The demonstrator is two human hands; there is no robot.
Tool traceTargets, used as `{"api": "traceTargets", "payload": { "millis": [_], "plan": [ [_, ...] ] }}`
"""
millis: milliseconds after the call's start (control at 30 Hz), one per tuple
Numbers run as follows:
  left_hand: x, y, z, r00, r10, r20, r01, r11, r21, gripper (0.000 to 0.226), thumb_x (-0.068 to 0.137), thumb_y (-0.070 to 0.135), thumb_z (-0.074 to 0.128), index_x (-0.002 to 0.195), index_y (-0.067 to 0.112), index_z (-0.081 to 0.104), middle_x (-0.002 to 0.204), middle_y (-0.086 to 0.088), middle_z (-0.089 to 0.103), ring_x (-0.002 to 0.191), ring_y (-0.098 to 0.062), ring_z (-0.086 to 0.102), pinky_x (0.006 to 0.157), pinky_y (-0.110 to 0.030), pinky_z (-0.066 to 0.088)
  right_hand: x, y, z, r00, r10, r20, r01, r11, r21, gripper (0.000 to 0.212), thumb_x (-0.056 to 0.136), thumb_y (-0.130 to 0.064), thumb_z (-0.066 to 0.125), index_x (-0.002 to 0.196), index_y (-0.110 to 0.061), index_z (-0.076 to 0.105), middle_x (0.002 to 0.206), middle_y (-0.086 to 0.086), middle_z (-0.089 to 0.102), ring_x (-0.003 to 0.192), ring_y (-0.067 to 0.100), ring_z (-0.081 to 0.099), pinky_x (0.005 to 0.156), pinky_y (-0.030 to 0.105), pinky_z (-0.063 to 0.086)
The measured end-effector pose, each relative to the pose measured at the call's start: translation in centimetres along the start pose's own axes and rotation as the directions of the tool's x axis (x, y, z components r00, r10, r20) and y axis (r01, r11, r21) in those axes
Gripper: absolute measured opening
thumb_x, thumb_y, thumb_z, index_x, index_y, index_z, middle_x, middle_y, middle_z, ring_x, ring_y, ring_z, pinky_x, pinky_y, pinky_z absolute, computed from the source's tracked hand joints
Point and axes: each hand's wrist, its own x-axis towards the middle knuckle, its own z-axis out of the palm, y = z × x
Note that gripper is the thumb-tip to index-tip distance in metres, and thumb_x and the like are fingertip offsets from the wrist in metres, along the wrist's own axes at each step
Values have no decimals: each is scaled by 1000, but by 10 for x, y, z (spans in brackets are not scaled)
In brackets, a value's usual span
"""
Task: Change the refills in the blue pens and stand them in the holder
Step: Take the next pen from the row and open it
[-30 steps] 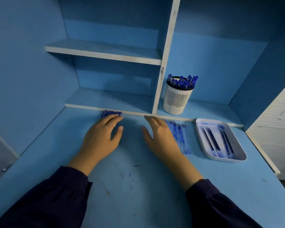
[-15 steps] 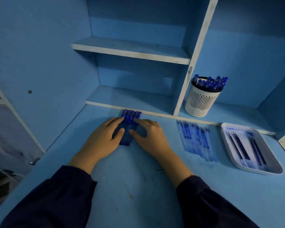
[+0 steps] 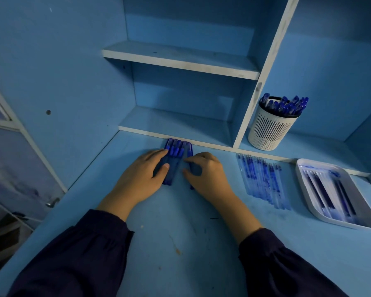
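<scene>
Several blue capped pens (image 3: 176, 156) lie side by side on the blue desk, against the low shelf's edge. My left hand (image 3: 141, 179) rests flat on the left side of this bunch, fingers touching it. My right hand (image 3: 206, 173) curls around a single pen at the right side of the bunch, thumb and fingers pinching it. A white slotted holder (image 3: 270, 130) stands on the right shelf with several blue pens in it. A row of clear refills (image 3: 263, 181) lies right of my right hand.
A white tray (image 3: 302, 185) holding several dark-blue refills sits at the desk's right end. White-edged shelves and an upright divider (image 3: 263, 67) rise behind the desk. The blue wall closes the left side.
My right hand moved left from beside the refills to the pen bunch and closed on one pen. The left hand shifted a little onto the pens. The camera turned left.
</scene>
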Motion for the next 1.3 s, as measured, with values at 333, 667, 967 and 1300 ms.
{"api": "traceTargets", "payload": {
  "millis": [333,667,967,1300],
  "plan": [
    [0,-2,0,1000,1,16,-1,1000,-18,48,104,40,34,151,29,35,155,9,35,142,-10,31,115,-31,29,-9,1,-26,989,147,-5,-146,987,62,25,84,-1,63,104,-10,75,96,5,66,77,8,53,70,-1,38],
    [-11,48,13,967,82,-241,-182,885,-429,46,103,28,46,149,22,40,143,24,43,130,18,34,108,-6,24,-41,-1,-55,894,432,120,-371,562,739,21,90,-9,66,108,-18,73,86,2,71,73,12,58,70,17,48],
    [-27,102,39,995,-20,-98,-70,562,-824,53,98,30,53,148,19,40,111,13,73,116,-6,62,109,-40,44,-80,-18,-68,944,329,-9,-189,564,804,22,86,1,66,96,-18,74,91,-3,76,87,8,70,80,18,53],
    [-44,115,36,977,15,-212,-194,473,-859,36,101,16,52,134,29,53,99,9,74,69,-10,65,68,-23,55,-96,-17,-89,922,311,-231,-41,670,741,20,87,-8,68,106,-12,73,93,2,75,86,9,68,83,26,55]
  ]
}}
